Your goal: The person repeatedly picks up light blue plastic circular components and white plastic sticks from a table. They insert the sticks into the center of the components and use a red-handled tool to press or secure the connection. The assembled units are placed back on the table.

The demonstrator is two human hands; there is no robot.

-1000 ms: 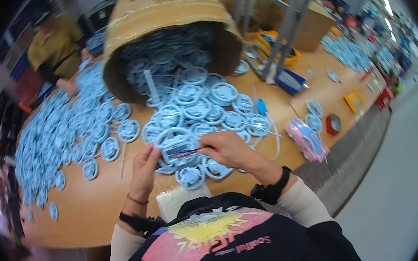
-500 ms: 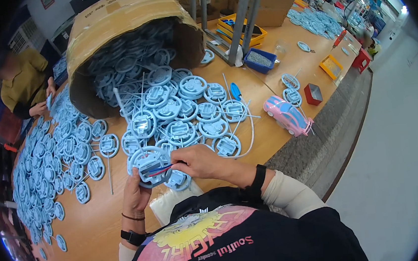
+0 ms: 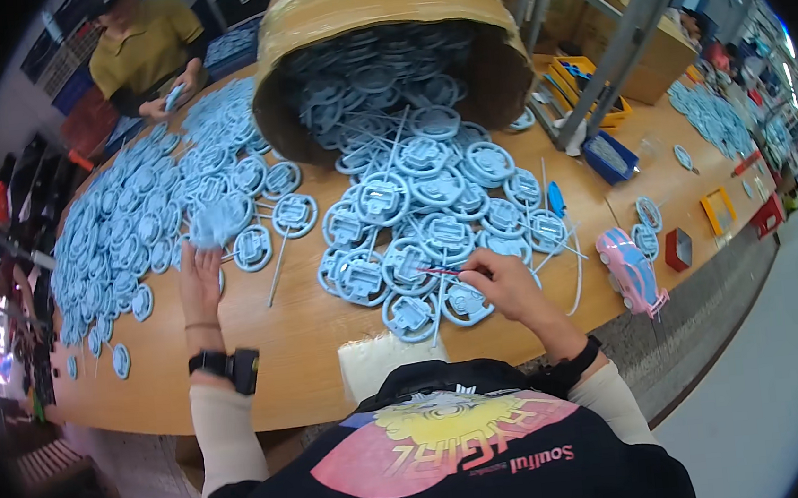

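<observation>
Your left hand (image 3: 200, 290) is spread, empty; haste may scatter the round light-blue plastic part (image 3: 217, 223). Your right hand (image 3: 507, 285) pinches a thin red-blue tool (image 3: 439, 270)

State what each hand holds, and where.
Right hand: thin red-blue item, pinched by its right end. Left hand: unclear whether it holds the blurred blue piece.

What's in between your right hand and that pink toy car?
In the head view, a thin white cord curves over the tabletop between the right hand and pink toy car.
</observation>
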